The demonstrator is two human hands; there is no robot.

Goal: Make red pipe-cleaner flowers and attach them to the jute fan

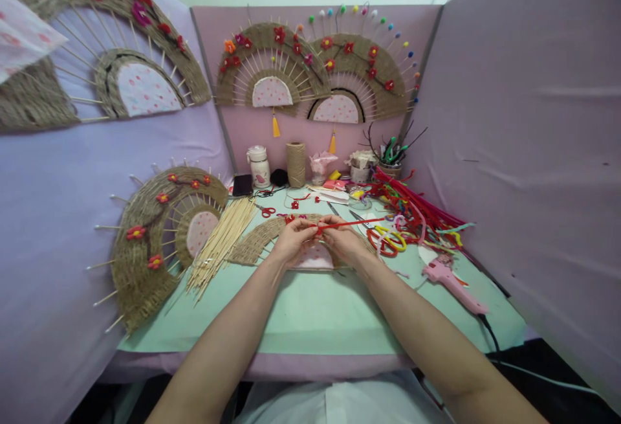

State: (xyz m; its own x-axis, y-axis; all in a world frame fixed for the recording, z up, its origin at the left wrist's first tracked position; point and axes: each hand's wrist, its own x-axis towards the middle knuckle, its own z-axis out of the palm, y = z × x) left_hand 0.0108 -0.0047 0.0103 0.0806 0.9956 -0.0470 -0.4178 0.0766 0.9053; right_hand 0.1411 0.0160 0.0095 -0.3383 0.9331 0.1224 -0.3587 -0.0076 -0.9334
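Pipe cleaner (359, 223) held btwn hands (294, 241) (342, 240)

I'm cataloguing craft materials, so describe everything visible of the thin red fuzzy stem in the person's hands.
The thin red fuzzy stem looks like a pipe cleaner. It seems bunched at the fingertips, where the fingers hide much of it; the rest runs out nearly straight to the person's right, ending free. The left hand and right hand pinch it over the half-round brown fibre fan on the mint-green tabletop. Whether its free end touches anything is unclear.
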